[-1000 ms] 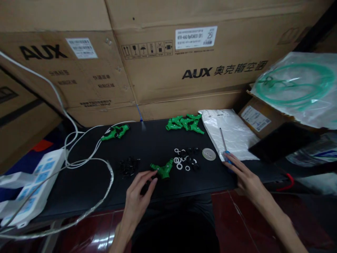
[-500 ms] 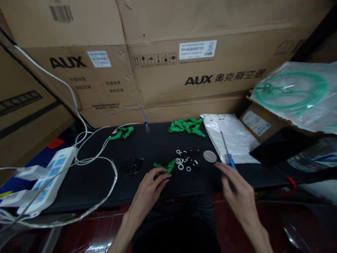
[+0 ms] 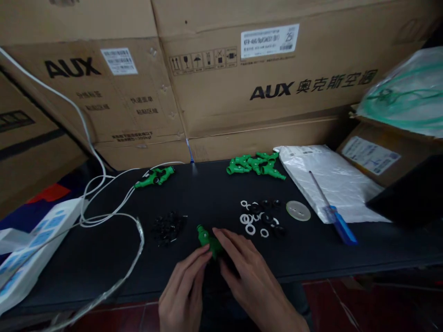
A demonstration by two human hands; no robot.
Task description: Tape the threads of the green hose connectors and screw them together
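Observation:
A green branched plastic fitting [image 3: 205, 237] is between my two hands near the front of the black table. My left hand [image 3: 187, 281] pinches its near left side with thumb and fingers. From the right, my right hand [image 3: 251, 274] wraps its fingers over the other branch and hides much of it. To the left of the fitting lies a pile of small black parts with metal pins [image 3: 169, 228]. On the right are white rings [image 3: 250, 229] mixed with black rings [image 3: 266, 218]. Beyond them sits a flat round disc [image 3: 298, 210].
More green fittings [image 3: 256, 165] lie at the back, others [image 3: 155, 176] at back left. A blue-handled screwdriver [image 3: 341, 226] rests partly on a white plastic package [image 3: 332, 180]. White cables and a power strip [image 3: 38, 251] occupy the left. Cardboard boxes [image 3: 214, 101] wall the back.
My right hand has come in from beside the screwdriver to the green fitting. The fitting has turned and moved nearer to me. The view has shifted closer.

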